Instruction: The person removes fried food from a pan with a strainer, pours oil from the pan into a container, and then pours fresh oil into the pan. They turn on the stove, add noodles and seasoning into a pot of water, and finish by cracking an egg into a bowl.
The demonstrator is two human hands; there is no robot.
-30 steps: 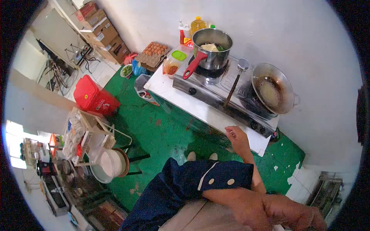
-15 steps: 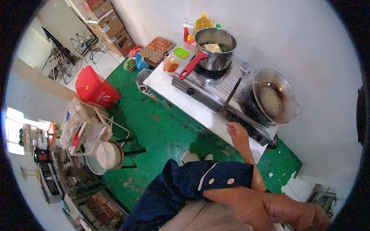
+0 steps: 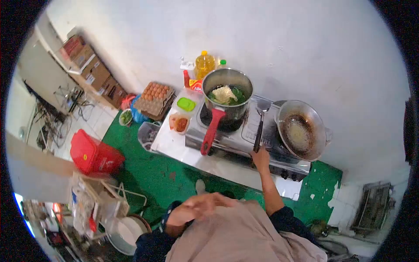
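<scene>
My right hand point(image 3: 262, 159) is closed round the lower end of the black handle of a metal spatula point(image 3: 259, 131). The spatula's head rests on the stove top between the two burners. In front of my apron, my left hand point(image 3: 198, 208) is blurred, its fingers stretched to the right, with nothing visible in it. On the left burner stands a steel saucepan point(image 3: 238, 112) with a red handle. Inside it lie a pale noodle block point(image 3: 224, 94) and green leaves. A wok point(image 3: 325, 135) with a browned inside and some liquid sits on the right burner.
Left of the stove point(image 3: 227, 139) are a green-lidded box point(image 3: 186, 104) and a tub of orange-red paste point(image 3: 180, 125). An oil bottle point(image 3: 204, 65) stands behind. Further left are an egg tray point(image 3: 144, 107), a red bin point(image 3: 94, 153) and stacked cartons point(image 3: 94, 72).
My right hand has moved up to the spatula's handle and closed on it. The spatula's angle has changed slightly. My left arm, earlier crossed over to the right, has swung left. The view has shifted.
</scene>
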